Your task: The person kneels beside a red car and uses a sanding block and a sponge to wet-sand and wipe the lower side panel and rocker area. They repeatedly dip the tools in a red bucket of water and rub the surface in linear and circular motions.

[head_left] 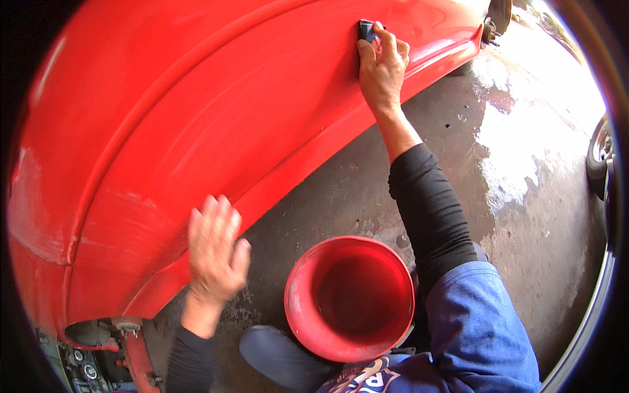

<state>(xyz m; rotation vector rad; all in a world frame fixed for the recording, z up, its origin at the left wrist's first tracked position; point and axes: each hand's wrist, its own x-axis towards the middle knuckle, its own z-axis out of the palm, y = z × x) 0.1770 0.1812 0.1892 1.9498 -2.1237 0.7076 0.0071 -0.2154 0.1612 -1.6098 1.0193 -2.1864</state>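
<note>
Right hand (382,65) presses a small dark sanding block (366,29) vs. the red car panel (196,131), far right, fingers clamped on it. Block looks light, stiff, prob. slippery if wet; grip by its edges. Left hand (215,252) lies open, flat on panel's near lower edge. Red bucket (349,298) on floor.

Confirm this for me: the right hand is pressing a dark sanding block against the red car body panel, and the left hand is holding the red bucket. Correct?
Not quite. In the head view the left hand rests flat on the red car body panel, not holding the red bucket, which sits on the floor. The right hand does press the dark sanding block there.
</note>
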